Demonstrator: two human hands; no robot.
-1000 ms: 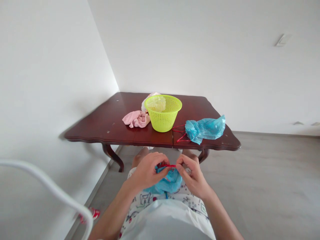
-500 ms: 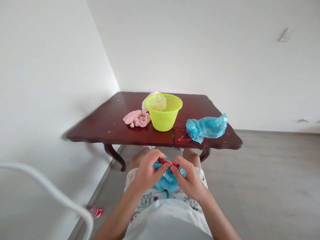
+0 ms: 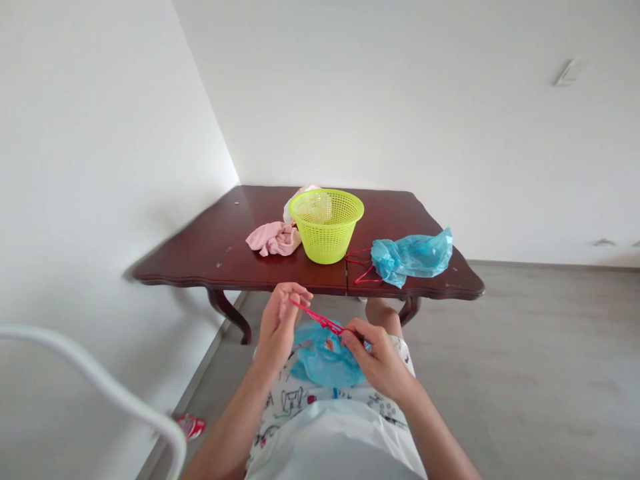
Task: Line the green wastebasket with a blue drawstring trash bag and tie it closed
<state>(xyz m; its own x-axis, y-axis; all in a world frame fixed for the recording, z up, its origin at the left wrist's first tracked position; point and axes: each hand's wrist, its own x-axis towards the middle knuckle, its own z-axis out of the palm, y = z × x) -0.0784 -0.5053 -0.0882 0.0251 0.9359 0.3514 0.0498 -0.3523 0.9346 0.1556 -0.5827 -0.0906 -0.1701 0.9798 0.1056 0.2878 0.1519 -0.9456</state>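
A blue plastic bag (image 3: 327,363) with a red drawstring (image 3: 323,320) rests on my lap, bunched up. My left hand (image 3: 281,327) has one end of the drawstring at its thumb and fingers, pulled out to the left and up. At the bag's mouth, my right hand (image 3: 370,350) pinches the red string between thumb and forefinger. A small orange-brown patch shows through the bag's opening; what it is I cannot make out.
A dark wooden table (image 3: 210,247) stands in front of my knees. On it are a yellow-green plastic basket (image 3: 327,240), a pink cloth (image 3: 273,238), a whitish bundle (image 3: 300,197) behind the basket, and another blue bag (image 3: 413,257). A white tube (image 3: 100,380) curves at lower left.
My left hand has moved left, away from my right hand, drawing the red string out between them. My right hand stays almost in place. More of the blue bag shows.
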